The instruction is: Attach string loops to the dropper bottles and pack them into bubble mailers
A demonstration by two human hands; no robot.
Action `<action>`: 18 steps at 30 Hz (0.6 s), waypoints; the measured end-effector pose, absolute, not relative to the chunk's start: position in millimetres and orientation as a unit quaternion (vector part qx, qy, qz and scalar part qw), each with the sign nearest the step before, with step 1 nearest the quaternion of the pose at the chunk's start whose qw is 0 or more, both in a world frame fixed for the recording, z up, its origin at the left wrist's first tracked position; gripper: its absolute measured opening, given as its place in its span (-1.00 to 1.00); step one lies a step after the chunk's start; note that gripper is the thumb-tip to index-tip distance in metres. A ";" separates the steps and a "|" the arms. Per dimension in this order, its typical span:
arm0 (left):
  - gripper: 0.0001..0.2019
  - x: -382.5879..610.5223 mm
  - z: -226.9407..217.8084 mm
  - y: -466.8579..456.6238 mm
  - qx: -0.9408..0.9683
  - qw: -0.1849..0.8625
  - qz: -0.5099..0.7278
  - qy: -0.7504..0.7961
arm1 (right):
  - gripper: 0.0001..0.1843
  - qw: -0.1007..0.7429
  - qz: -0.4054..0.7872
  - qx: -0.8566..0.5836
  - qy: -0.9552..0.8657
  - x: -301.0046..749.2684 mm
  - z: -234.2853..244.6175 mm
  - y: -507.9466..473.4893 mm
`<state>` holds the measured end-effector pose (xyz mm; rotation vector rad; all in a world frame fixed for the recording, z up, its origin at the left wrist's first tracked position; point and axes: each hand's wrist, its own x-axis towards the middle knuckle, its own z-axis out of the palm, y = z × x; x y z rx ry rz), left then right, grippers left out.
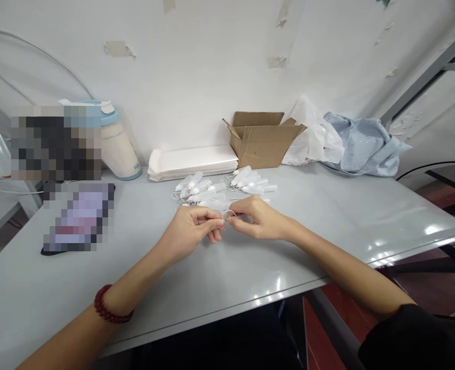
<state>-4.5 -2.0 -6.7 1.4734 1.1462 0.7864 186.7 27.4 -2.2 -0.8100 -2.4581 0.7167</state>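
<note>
Over the middle of the table, my left hand (pixel 202 226) is closed, thumb and fingertips pinched together on a thin white cord (pixel 229 211). The cord bends in a small loop across to my right hand (pixel 256 218), which pinches it between thumb and index finger. What else the fingertips may hold is too small to tell. Just beyond my hands lie several small translucent white plastic bottles (pixel 202 192) with pointed tips and thin white cords, in a loose left group and a right group (pixel 246 180).
At the wall are a stack of flat white sheets (pixel 196 159), an open cardboard box (pixel 260 146), a white plastic bag (pixel 312 136) and a light blue bag (pixel 366 146). A cream and blue tumbler (pixel 119 149) and a blurred-out phone-like device (pixel 79 216) stand left. The table's front edge (pixel 227 311) runs near me.
</note>
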 end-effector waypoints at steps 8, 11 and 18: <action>-0.86 3.2 -8.0 -8.5 0.622 0.512 0.329 0.492 | -0.81 0.261 0.257 -0.305 -0.879 182.4 -9.4 24.9; -0.87 4.8 -8.8 -9.8 0.615 0.516 0.338 0.492 | -0.86 0.272 0.269 -0.318 -0.868 181.2 -11.8 23.6; -0.85 3.7 -11.3 -6.5 0.623 0.519 0.326 0.486 | -0.93 0.294 0.273 -0.330 -0.855 181.1 -13.6 22.5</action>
